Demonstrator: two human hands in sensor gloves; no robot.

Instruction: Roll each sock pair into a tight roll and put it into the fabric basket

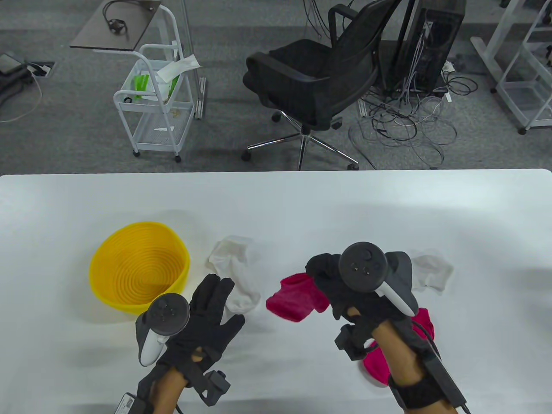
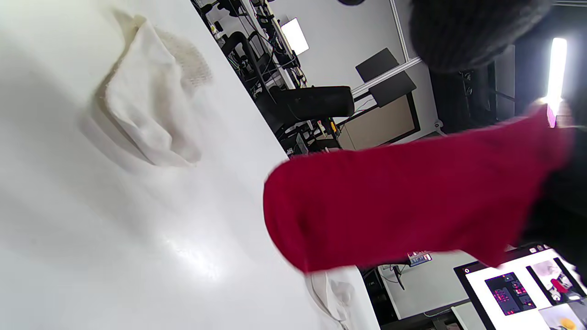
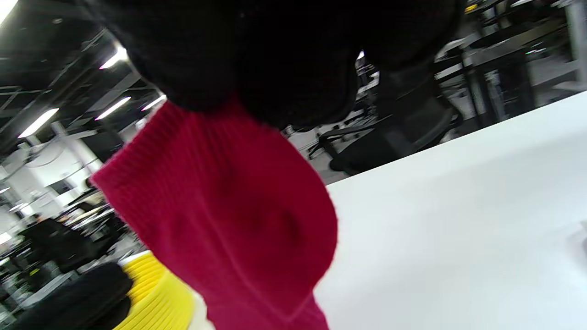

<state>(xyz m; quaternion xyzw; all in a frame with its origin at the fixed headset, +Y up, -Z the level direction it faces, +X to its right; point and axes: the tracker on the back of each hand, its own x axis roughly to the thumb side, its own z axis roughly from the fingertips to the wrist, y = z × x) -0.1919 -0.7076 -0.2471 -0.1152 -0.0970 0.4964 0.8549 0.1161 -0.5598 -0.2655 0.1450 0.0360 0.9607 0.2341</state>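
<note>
My right hand (image 1: pixel 321 269) grips a red sock (image 1: pixel 295 299) by one end and holds it hanging above the table; the right wrist view shows this red sock (image 3: pixel 229 220) dangling from my glove (image 3: pixel 275 55). A second red sock (image 1: pixel 421 324) lies on the table under my right forearm. To the left, my left hand (image 1: pixel 220 297) hovers with fingers spread and straight, over the end of a white sock (image 1: pixel 235 271), holding nothing. Another white sock (image 1: pixel 431 271) lies behind my right hand. The yellow basket (image 1: pixel 138 263) stands at the left with nothing in it.
The white table (image 1: pixel 276 207) stretches wide behind the socks. Past its far edge stand a black office chair (image 1: pixel 315 73), a white wire cart (image 1: pixel 155 103) and tangled cables (image 1: pixel 405 120) on the floor.
</note>
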